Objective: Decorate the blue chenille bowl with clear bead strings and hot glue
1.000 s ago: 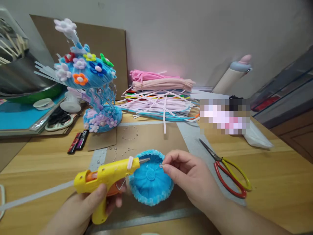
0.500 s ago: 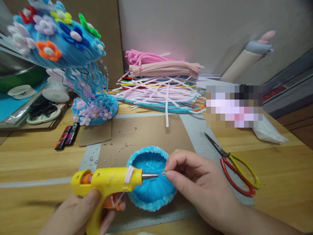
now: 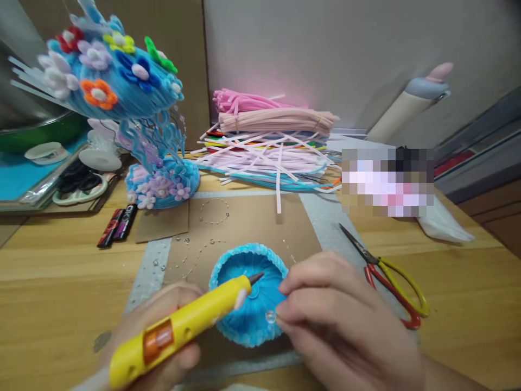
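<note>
My left hand (image 3: 152,309) is wrapped round a yellow hot glue gun (image 3: 195,320), its metal nozzle angled up to the right. Below that nozzle sits a blue fuzzy pipe-cleaner bowl (image 3: 266,296), open side up, with a ring of ridges inside. My right hand (image 3: 342,315) pinches a small clear bead (image 3: 271,316) between thumb and fingertips, over the bowl's right side. A gap separates nozzle and bead. Strands of tiny beads (image 3: 214,212) lie on the brown cardboard (image 3: 260,220) behind the bowl.
Scissors with red and yellow handles (image 3: 391,277) lie to the right. A flower-covered blue pipe-cleaner jellyfish (image 3: 122,87) stands at the left on its round base, beside two glue tubes (image 3: 118,225). Bundled pipe cleaners (image 3: 272,122) are piled at the back. A bottle (image 3: 411,103) leans toward the wall.
The glue gun has rolled and tilted, its nozzle now pointing up and right, away from the bead. My right hand has lowered the bead slightly. The view has shifted a little.
</note>
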### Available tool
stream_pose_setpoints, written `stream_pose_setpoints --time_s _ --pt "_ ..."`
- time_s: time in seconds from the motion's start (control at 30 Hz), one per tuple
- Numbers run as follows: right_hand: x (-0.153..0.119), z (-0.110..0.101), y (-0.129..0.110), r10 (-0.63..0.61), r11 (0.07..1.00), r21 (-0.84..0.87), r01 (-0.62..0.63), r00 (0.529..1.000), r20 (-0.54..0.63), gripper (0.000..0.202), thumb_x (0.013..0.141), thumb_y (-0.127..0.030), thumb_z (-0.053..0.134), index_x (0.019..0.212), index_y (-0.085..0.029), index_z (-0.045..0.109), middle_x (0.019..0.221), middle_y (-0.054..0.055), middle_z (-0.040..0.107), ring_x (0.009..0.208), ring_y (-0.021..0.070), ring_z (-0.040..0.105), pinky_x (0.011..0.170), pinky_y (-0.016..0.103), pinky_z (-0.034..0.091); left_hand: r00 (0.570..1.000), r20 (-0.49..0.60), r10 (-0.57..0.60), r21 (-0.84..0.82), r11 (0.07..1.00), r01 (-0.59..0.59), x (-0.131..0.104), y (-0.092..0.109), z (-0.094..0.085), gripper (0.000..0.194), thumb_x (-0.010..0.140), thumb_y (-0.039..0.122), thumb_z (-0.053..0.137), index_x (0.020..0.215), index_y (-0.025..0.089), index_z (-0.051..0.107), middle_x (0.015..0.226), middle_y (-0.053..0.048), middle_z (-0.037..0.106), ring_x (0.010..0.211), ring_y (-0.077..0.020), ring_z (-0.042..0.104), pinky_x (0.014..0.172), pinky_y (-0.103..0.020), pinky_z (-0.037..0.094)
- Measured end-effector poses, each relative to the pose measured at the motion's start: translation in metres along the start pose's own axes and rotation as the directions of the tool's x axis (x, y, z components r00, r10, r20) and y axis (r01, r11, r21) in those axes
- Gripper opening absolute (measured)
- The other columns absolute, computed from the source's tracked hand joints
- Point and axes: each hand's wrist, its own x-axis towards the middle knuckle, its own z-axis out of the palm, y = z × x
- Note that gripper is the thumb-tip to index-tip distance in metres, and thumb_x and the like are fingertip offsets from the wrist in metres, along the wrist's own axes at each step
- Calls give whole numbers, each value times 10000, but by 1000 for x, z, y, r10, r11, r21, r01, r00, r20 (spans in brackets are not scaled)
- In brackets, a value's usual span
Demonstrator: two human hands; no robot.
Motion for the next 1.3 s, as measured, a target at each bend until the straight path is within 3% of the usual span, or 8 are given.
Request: stream_pose_setpoints --time_s 0.1,0.17,0.27,0.4,0.6,0.8,1.13,1.3 --pt "-3 3 -4 -109 991 -77 111 994 21 273 755 -68 639 947 -255 588 853 36 689 726 172 629 709 315 496 991 -1 134 123 983 -133 2 6 3 247 693 417 699 926 351 645 851 43 691 768 -177 651 660 -175 493" --pt "-6 7 -4 -83 996 -45 83 997 -1 287 775 -68 611 972 -270 562 790 23 683 677 172 621 667 318 487 987 -41 155 192 971 -144 -1 9 6 280 651 432 743 908 371 649 874 66 710 779 -170 670 692 -170 484" --pt "-8 13 -2 127 988 93 -120 989 -71 170 828 -140 577 914 -283 547 687 -7 608 602 151 569 564 275 463 975 -169 146 278 956 -95 -9 13 9 327 616 521 743 900 384 658 894 70 718 796 -180 675 749 -194 470" --pt "-8 15 -3 339 897 310 -314 940 -28 239 806 -213 640 986 -332 539 639 -55 492 524 111 479 459 200 417 966 -179 186 318 940 -123 -16 17 6 371 619 545 733 936 366 665 903 49 722 794 -189 674 756 -205 471" --pt "-7 2 -4 153 975 153 -164 985 81 136 805 -228 666 926 -276 629 580 -42 566 487 106 485 474 214 398 961 -73 268 344 911 -228 -17 19 -4 457 550 372 826 980 351 673 923 21 735 780 -201 686 729 -203 488" --pt "-2 -2 -8 -17 998 54 9 991 135 68 817 -141 629 852 -199 626 577 -31 595 500 84 490 482 193 359 952 -234 197 287 950 -126 -22 31 7 382 587 447 794 942 343 698 930 3 739 823 -213 668 804 -237 457" --pt "0 3 -13 -91 994 -44 97 988 123 162 746 -65 515 718 -222 544 474 -66 444 440 91 384 444 228 271 970 -197 142 239 966 -93 -22 29 9 326 618 506 751 887 329 703 906 2 727 817 -208 665 754 -234 473" --pt "-3 0 -10 -144 989 -23 149 978 148 173 751 -56 521 750 -229 516 488 -63 470 460 97 379 468 234 284 981 -98 169 38 985 -166 -12 33 8 235 703 446 701 905 338 646 819 33 685 700 -176 633 622 -208 490"
